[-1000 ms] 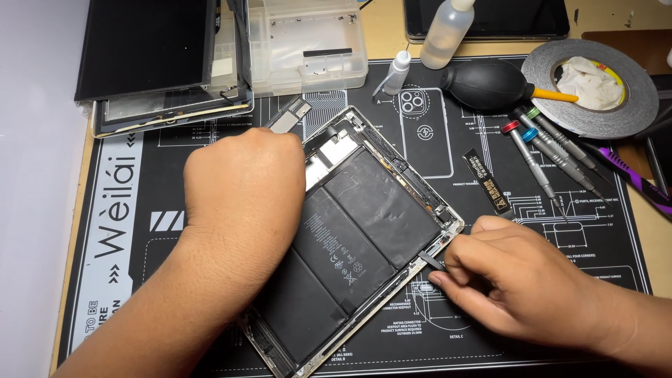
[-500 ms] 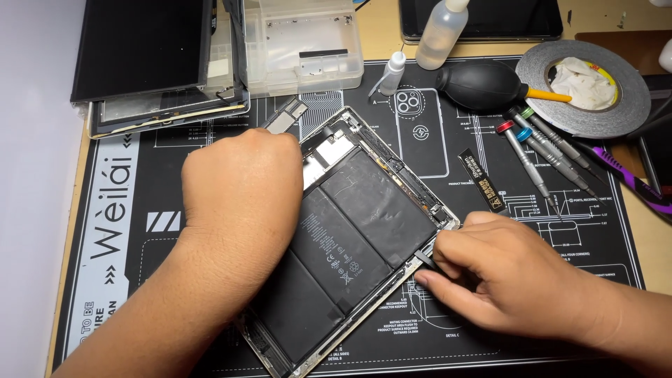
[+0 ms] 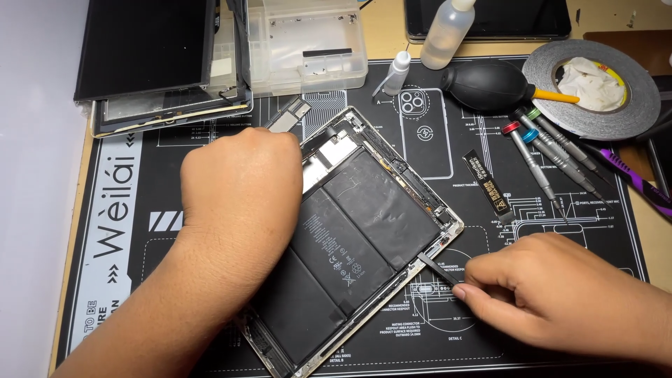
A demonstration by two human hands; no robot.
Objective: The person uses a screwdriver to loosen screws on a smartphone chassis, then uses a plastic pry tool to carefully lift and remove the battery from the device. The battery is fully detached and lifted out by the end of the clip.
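Observation:
An opened tablet (image 3: pixel 364 210) with its screen off lies tilted on a black work mat (image 3: pixel 133 231), showing black battery cells (image 3: pixel 350 238) and a metal frame. My left hand (image 3: pixel 238 189) rests as a fist on the tablet's left side, covering that part. My right hand (image 3: pixel 553 294) pinches a thin dark prying tool (image 3: pixel 437 268) whose tip touches the tablet's lower right edge, near the corner.
A removed screen panel (image 3: pixel 150 52) and a clear plastic box (image 3: pixel 308 42) sit at the back left. A squeeze bottle (image 3: pixel 448 31), black air blower (image 3: pixel 490 84), tape roll (image 3: pixel 595 87) and screwdrivers (image 3: pixel 546 154) lie at the right. A small dropper bottle (image 3: pixel 396 73) stands near the tablet.
My right hand has slid a little down and right, away from the tablet, so more of the tool shows. My left hand has stayed on the tablet.

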